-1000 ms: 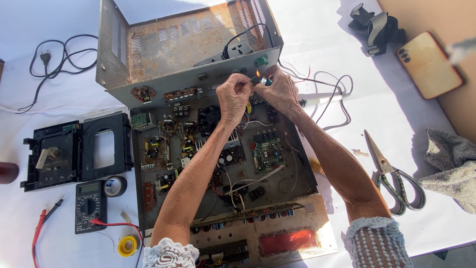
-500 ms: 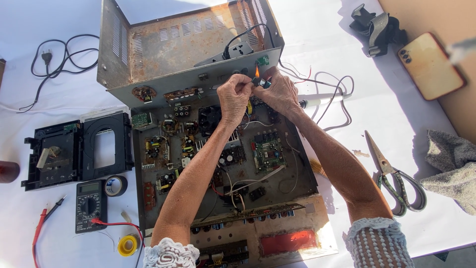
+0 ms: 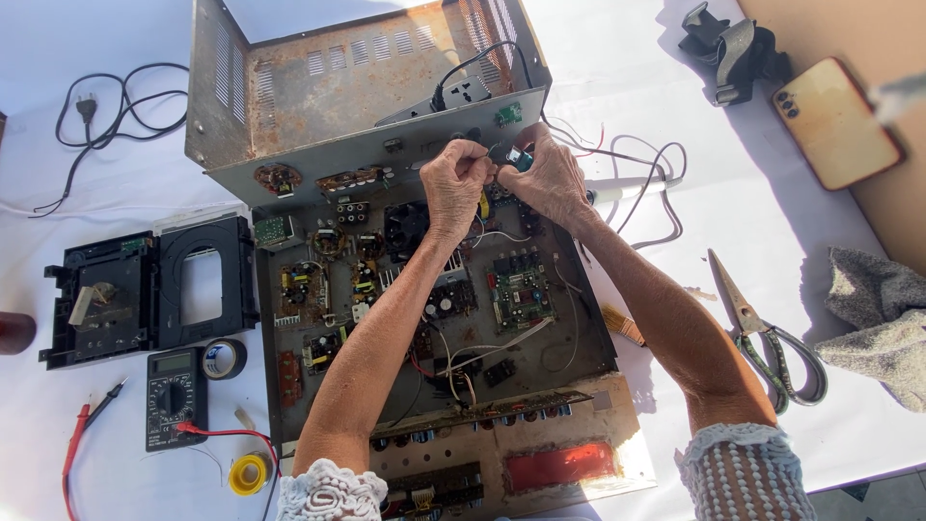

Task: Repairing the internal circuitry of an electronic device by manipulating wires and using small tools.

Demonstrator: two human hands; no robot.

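An opened electronic chassis (image 3: 289,386) lies on the white table, full of circuit boards (image 3: 521,289) and wires, with its rusty metal lid (image 3: 338,77) tilted up behind. My left hand (image 3: 453,188) and my right hand (image 3: 550,178) meet at the chassis's back wall. Both pinch a small teal component (image 3: 518,159) with thin wires between the fingertips. What exactly the left fingers grip is partly hidden.
A black plastic tray mechanism (image 3: 145,289), a multimeter (image 3: 176,397) with red probes, black tape (image 3: 225,358) and a yellow roll (image 3: 248,473) lie left. Scissors (image 3: 762,333), a grey cloth (image 3: 883,314), a phone (image 3: 834,121) and a black clamp (image 3: 728,48) lie right. A power cord (image 3: 106,106) trails top left.
Both hands stay at the same spot on the back wall; only the fingertips shift slightly around the small component.
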